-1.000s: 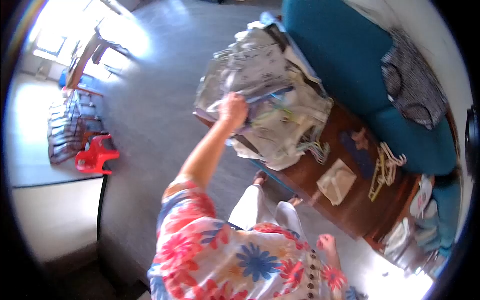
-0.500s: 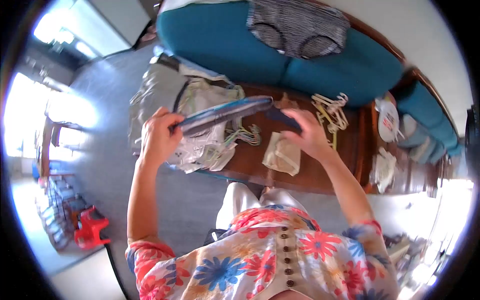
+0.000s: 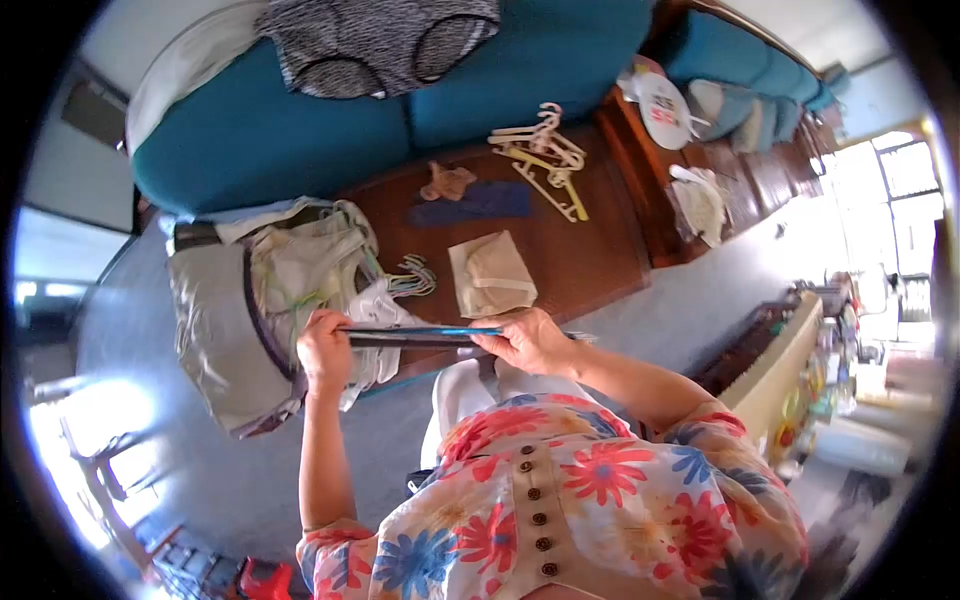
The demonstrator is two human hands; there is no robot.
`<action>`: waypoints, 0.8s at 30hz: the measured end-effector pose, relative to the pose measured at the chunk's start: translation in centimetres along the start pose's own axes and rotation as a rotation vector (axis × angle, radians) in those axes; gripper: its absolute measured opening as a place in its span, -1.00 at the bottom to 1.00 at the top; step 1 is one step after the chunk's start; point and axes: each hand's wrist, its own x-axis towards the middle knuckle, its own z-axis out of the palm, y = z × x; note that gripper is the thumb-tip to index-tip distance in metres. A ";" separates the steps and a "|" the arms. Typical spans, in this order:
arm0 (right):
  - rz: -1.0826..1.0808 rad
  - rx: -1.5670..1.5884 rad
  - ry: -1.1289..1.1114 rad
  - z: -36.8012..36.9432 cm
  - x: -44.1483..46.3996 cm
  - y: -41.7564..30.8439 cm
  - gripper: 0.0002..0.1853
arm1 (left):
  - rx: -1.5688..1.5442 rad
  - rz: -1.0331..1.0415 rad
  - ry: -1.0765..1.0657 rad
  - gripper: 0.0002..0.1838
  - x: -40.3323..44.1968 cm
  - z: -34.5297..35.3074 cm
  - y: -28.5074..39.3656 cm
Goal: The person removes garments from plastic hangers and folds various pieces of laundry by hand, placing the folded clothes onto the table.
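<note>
A flat folded garment (image 3: 415,335), blue on top and dark below, is stretched level between my hands, seen nearly edge-on. My left hand (image 3: 326,352) is closed on its left end. At its right end, my right hand (image 3: 527,342) pinches it between thumb and fingers. Just beyond lies a pile of pale clothes (image 3: 310,265), with several thin hangers (image 3: 410,277) poking out. A beige folded cloth (image 3: 495,277) rests on the brown wooden seat (image 3: 590,250). Behind it are a dark blue cloth (image 3: 470,203) and a small brown cloth (image 3: 447,182).
White and yellow hangers (image 3: 548,165) lie on the seat. A grey patterned garment (image 3: 385,45) hangs over the teal backrest (image 3: 530,60). To the right, a white round fan (image 3: 662,110) and a whitish bundle (image 3: 700,205) sit by the wooden armrest (image 3: 640,180).
My right hand has come down and left and now grips the garment's right end. The garment has lowered toward me and levelled. The camera view has turned right.
</note>
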 end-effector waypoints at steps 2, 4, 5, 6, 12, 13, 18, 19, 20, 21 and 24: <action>0.058 -0.046 -0.027 -0.8 -1.0 -0.1 -0.84 | -0.123 -0.164 -0.140 -0.71 0.9 0.6 -1.4; 0.108 -0.060 -0.060 -1.5 -1.6 -0.1 -0.83 | -0.460 -0.429 -0.311 -0.70 1.6 0.9 -2.3; 0.118 -0.005 -0.018 -1.7 -2.0 0.1 -0.82 | -0.712 -0.518 -0.317 -0.71 1.7 1.3 -2.6; 0.127 0.046 0.026 -1.8 -2.6 0.6 -0.81 | -0.683 -0.527 -0.320 -0.71 1.8 1.6 -3.2; 0.528 0.893 0.515 -10.6 -3.2 2.9 -0.65 | -0.467 -0.512 -0.402 -0.72 1.3 3.3 -3.2; 0.366 0.979 0.674 -12.2 -3.5 5.0 -0.63 | -0.443 -0.507 -0.472 -0.72 1.1 3.5 -1.6; 0.703 0.783 1.209 -22.3 -9.1 12.0 -0.68 | -0.221 -0.232 -0.530 -0.67 0.1 6.7 5.1; 0.824 0.736 1.261 -24.3 -10.8 13.7 -0.69 | -0.202 -0.199 -0.521 -0.67 0.1 7.4 6.6; 0.860 0.658 1.282 -26.2 -12.4 15.4 -0.71 | -0.177 -0.164 -0.508 -0.68 0.3 7.9 8.3; 0.895 0.581 1.300 -28.1 -14.2 17.2 -0.73 | -0.151 -0.132 -0.494 -0.69 0.5 8.4 10.0; 0.857 0.463 1.322 -34.8 -18.8 23.0 -0.78 | -0.070 -0.179 -0.439 -0.70 1.1 9.4 14.1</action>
